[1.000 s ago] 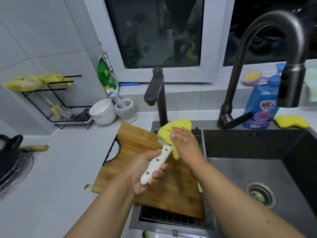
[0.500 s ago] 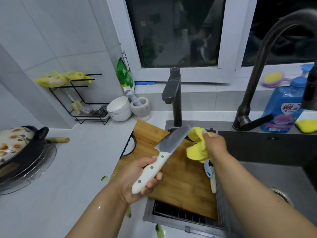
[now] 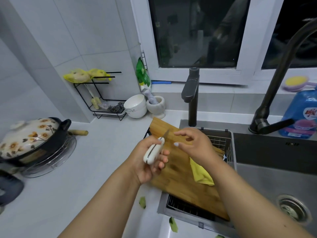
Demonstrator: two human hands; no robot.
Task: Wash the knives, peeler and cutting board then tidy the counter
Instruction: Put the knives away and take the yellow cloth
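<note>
My left hand [image 3: 151, 162] grips the white handle of a knife [image 3: 154, 150]; its blade points away from me, seen edge-on over the wooden cutting board [image 3: 178, 179]. The board lies across a wire rack on the left part of the sink. My right hand [image 3: 193, 145] hovers just right of the blade with loosely spread fingers and holds nothing. A yellow cloth [image 3: 202, 176] lies on the board under my right forearm. The peeler is mostly hidden; a bit of blue and white shows at the board's right edge [image 3: 224, 158].
A floral-lidded pot [image 3: 30, 138] sits on a wire trivet at left. White bowls [image 3: 136, 106], a mortar [image 3: 157, 105] and a black rack [image 3: 103, 100] stand at the back. Two dark faucets [image 3: 193, 98] and a blue soap bottle [image 3: 303, 115] border the sink basin [image 3: 274, 179]. Green peel scraps [image 3: 142, 201] lie on the counter.
My right hand let go of the yellow cloth, which now lies on the board. The knife turned so its blade points away. My view swung left.
</note>
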